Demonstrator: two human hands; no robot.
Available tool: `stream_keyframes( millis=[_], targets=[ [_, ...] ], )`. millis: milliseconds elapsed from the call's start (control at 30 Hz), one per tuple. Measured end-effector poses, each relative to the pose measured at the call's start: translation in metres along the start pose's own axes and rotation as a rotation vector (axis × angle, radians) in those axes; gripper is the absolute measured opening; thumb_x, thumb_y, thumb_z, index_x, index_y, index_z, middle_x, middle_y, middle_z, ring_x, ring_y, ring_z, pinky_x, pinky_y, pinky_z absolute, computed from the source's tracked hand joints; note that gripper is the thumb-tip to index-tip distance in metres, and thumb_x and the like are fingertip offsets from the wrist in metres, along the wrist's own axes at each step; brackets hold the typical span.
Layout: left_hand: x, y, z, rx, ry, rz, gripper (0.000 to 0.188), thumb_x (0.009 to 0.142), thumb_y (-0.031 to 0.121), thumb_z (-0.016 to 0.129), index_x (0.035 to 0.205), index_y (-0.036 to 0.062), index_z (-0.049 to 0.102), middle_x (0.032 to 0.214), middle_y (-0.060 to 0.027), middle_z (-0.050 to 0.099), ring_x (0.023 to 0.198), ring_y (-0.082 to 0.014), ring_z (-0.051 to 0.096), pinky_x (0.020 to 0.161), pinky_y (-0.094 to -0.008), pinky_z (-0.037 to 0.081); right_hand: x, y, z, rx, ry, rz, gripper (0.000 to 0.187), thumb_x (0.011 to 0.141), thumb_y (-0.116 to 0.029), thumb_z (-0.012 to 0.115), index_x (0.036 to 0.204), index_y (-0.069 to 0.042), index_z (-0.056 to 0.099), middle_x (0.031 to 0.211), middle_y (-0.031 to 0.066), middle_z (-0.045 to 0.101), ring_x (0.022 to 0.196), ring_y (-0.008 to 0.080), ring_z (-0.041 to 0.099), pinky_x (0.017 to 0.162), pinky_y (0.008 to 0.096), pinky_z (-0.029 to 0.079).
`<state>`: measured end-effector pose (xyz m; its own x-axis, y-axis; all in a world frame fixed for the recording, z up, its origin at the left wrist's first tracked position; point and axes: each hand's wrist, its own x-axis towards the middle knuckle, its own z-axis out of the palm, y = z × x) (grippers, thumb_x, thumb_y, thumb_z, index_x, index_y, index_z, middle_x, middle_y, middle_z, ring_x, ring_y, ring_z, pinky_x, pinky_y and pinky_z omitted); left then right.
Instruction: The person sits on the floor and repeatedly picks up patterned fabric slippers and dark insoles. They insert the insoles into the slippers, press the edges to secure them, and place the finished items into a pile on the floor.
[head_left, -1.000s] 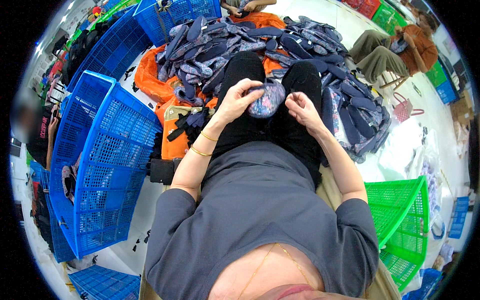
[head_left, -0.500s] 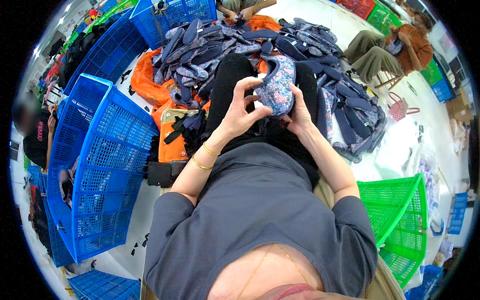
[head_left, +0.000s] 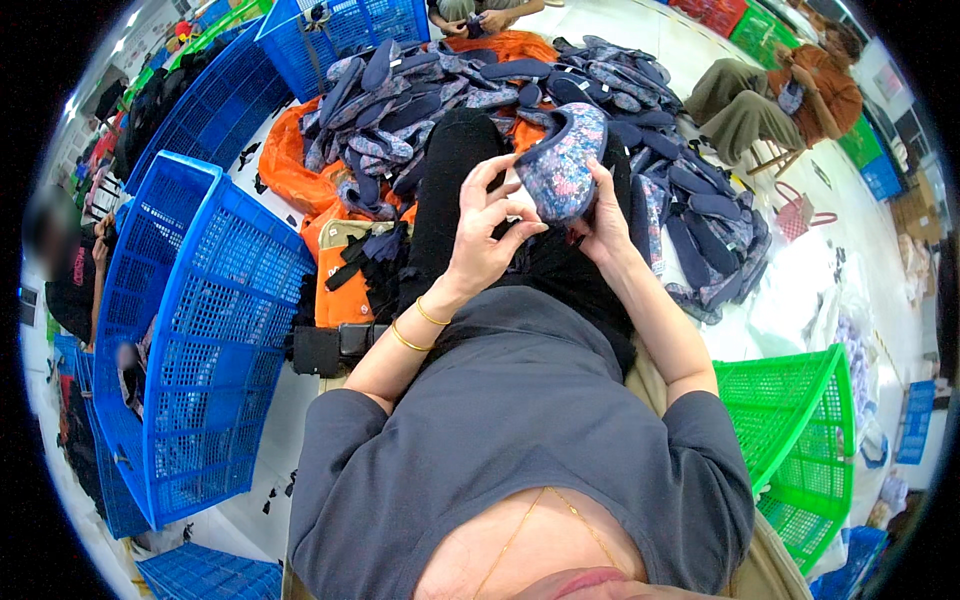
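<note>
Head view: right hand (head_left: 606,228) grasps a floral slipper (head_left: 566,168) above the lap (head_left: 440,215), left hand (head_left: 482,228) curls beside it, pinch unclear, the step seemingly close handling, any turn calling for steady right-hand support

So the blue, floral-printed cloth slipper (head_left: 565,165) is looking soft and matt, kinda padded. The big heap of navy and floral cloth slippers (head_left: 400,105) is showing that same dull fabric finish. Beside it, the bright orange plastic-looking sheet (head_left: 283,155) is crinkling up and catching a bit of shine. The long blue plastic crate (head_left: 220,320) is looking hard and semi-glossy, walls full of tiny mesh holes, and the bright green mesh plastic crate (head_left: 775,400) is gleaming pretty much the same way. The thin gold-coloured metal bangles (head_left: 407,341) are shining smooth, while the dark grey cloth T-shirt (head_left: 520,410) is looking flat matt.
</note>
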<state>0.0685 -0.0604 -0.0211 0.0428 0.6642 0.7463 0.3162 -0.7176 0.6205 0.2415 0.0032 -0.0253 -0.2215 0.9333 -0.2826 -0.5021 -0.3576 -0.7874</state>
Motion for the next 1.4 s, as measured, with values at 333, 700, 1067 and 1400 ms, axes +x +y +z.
stream_keyframes(
  millis=[333,700,1067,1400],
  targets=[
    [0.003,-0.019,-0.032,-0.530,0.000,-0.208,0.005,0.094,0.003,0.057,0.096,0.0005,0.053,0.097,-0.0116,0.061,0.086,-0.0162,0.058,0.080,-0.0278,0.049,0.017,-0.015,-0.018,0.133,-0.107,-0.034,0.043,0.084,-0.052,0.065,0.088,-0.010,0.059,0.073,-0.0009,0.063,0.040,0.0062,0.043,0.032,0.0191,0.024],
    [0.053,-0.062,-0.046,0.368,-0.235,-0.167,0.049,0.088,0.022,0.068,0.128,-0.0014,0.053,0.132,-0.0153,0.054,0.118,-0.0215,0.054,0.095,-0.0338,0.047,0.035,-0.027,-0.037,-0.328,-0.119,-0.543,0.056,0.082,-0.025,0.076,0.124,0.000,0.050,0.105,0.0057,0.063,0.093,0.0123,0.059,0.082,0.0283,0.047],
    [0.065,-0.051,-0.012,-0.855,0.095,-0.563,0.049,0.087,0.005,0.067,0.131,0.0017,0.045,0.121,-0.0087,0.058,0.109,-0.0180,0.058,0.094,-0.0326,0.049,0.001,0.008,-0.024,-1.317,-0.112,-0.976,0.057,0.076,-0.035,0.078,0.122,-0.009,0.056,0.097,0.0110,0.065,0.069,0.0226,0.067,0.066,0.0327,0.054],
    [0.026,-0.060,-0.027,-1.114,-0.058,-0.698,0.052,0.091,0.011,0.064,0.138,0.0086,0.040,0.124,-0.0073,0.058,0.113,-0.0195,0.058,0.096,-0.0359,0.048,-0.024,-0.037,0.003,-0.897,-0.182,-0.743,0.034,0.092,-0.015,0.063,0.119,0.004,0.056,0.096,0.0064,0.063,0.085,0.0103,0.058,0.077,0.0226,0.046]
  ],
)
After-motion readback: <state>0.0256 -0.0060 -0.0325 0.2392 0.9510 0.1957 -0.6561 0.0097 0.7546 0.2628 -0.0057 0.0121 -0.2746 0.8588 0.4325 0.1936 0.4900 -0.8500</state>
